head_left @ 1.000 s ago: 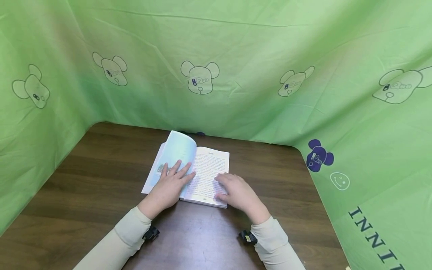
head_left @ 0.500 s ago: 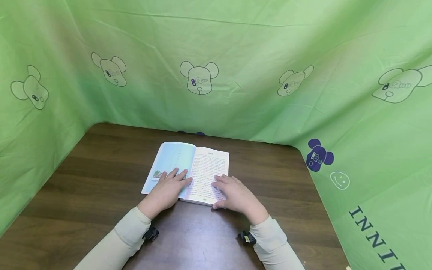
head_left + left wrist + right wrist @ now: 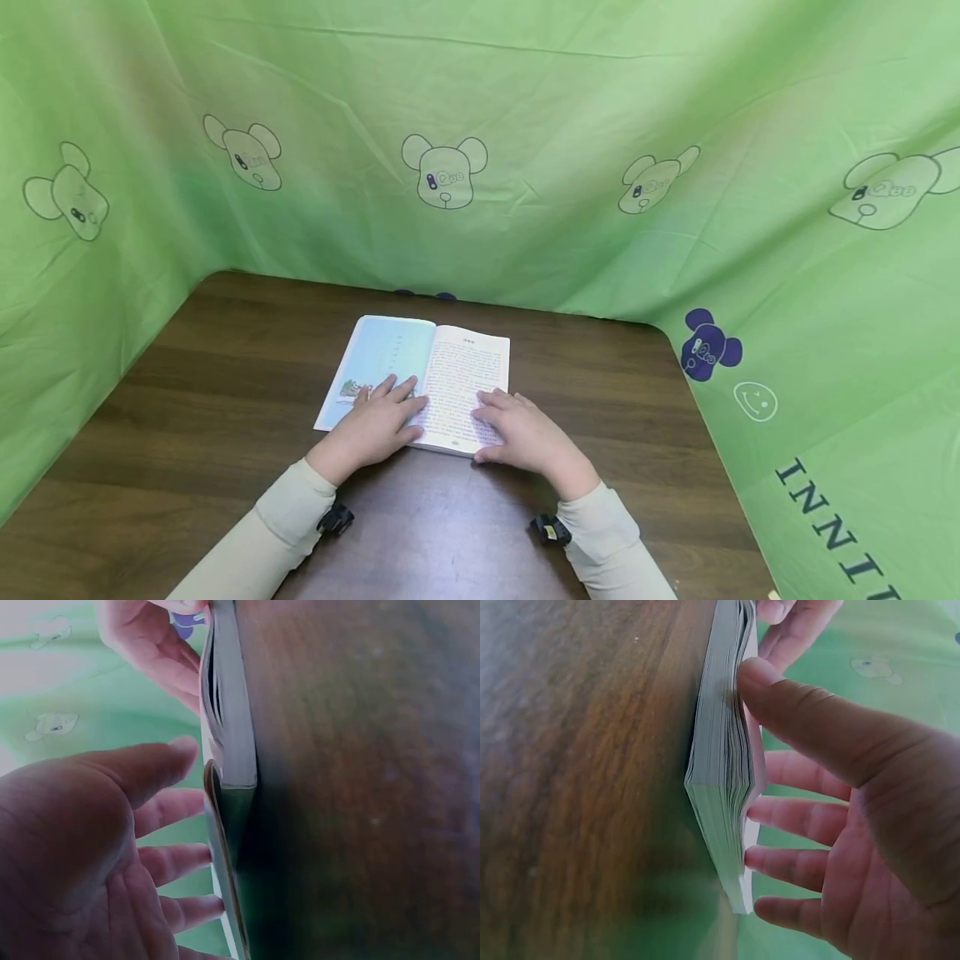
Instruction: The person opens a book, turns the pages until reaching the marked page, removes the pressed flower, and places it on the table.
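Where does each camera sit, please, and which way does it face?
Head: head-worn, facing forward and down at the book and table; left hand, right hand and sleeves show.
Left wrist: worn there, facing the book's edge; left hand large, right hand partial.
Right wrist: worn there, facing the book's edge; right hand large, left hand partial.
Wrist views share book, table, curtain.

Book (image 3: 435,354) on table (image 3: 600,383) before curtain (image 3: 540,100), left fingers (image 3: 409,407) on left page (image 3: 386,346), right fingers (image 3: 492,414) on right page (image 3: 472,371)
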A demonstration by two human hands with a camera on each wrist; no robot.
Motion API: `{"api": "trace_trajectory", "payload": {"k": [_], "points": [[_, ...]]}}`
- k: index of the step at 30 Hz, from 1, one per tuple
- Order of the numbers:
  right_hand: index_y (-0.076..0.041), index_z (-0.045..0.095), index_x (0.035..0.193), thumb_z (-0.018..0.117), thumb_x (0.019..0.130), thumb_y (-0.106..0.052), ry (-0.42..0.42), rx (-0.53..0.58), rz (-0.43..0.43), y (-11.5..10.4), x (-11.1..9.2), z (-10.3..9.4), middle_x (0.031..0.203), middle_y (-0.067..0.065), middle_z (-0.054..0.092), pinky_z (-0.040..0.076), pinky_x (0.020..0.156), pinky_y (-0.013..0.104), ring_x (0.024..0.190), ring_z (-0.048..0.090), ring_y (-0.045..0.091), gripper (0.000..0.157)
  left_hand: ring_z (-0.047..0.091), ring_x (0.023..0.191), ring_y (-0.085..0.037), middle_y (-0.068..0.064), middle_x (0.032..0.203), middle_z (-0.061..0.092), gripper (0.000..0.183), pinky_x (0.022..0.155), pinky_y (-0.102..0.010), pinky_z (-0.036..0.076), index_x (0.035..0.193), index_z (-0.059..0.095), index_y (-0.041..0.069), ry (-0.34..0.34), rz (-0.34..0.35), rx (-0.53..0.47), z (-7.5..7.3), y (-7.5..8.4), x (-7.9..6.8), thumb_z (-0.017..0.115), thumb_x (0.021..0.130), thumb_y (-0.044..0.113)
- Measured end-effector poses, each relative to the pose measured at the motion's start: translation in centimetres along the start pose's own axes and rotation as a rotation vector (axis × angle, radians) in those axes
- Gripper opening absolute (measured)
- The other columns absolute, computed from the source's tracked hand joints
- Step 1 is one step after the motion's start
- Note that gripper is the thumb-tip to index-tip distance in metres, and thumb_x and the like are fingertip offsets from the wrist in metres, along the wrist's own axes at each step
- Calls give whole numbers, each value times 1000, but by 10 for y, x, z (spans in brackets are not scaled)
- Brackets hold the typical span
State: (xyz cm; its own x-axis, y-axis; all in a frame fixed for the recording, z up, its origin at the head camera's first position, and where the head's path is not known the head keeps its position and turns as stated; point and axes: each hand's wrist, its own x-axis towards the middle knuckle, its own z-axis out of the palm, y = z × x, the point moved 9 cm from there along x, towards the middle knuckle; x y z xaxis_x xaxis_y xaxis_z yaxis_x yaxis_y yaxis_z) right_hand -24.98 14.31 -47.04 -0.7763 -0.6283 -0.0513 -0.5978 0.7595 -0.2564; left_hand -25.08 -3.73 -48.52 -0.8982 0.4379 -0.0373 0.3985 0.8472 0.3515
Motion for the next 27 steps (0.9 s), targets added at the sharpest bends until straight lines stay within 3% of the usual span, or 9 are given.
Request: {"api": "trace_trajectory", "payload": {"k": [7, 16, 22, 27], "points": [[-9, 74, 118, 78, 90, -35, 49, -47, -97, -9, -9, -9, 137, 14, 66, 45, 109, 53, 133, 58, 36, 38, 22, 154, -46, -13, 166, 33, 48, 114, -76, 20, 145, 60, 23, 17, 40, -34, 3, -1, -4, 66, 100, 37], [-17, 77, 97, 74, 93, -20, 204, -110, -233, -18, -15, -16, 110, 0, 75, 56, 95, 39, 106, 72, 20, 6, 16, 155, -46, -13, 167, 30, 39, 115, -77, 12, 141, 64, 27, 34, 65, -75, 2, 1, -9, 65, 102, 30], [-22, 71, 92, 70, 97, -24, 284, -143, -202, -17, -16, -19, 80, -14, 63, 53, 67, 32, 67, 58, 7, 6, 15, 156, -45, -11, 167, 32, 39, 115, -78, 10, 138, 67, 25, 36, 57, -93, 2, 3, -10, 68, 100, 33], [-23, 74, 95, 69, 98, -28, 331, -172, -141, -16, -15, -24, 81, -16, 68, 53, 68, 34, 67, 60, 5, 7, 17, 155, -46, -11, 165, 35, 46, 113, -79, 11, 134, 70, 25, 56, 39, -96, 2, 4, -8, 74, 92, 46]]}}
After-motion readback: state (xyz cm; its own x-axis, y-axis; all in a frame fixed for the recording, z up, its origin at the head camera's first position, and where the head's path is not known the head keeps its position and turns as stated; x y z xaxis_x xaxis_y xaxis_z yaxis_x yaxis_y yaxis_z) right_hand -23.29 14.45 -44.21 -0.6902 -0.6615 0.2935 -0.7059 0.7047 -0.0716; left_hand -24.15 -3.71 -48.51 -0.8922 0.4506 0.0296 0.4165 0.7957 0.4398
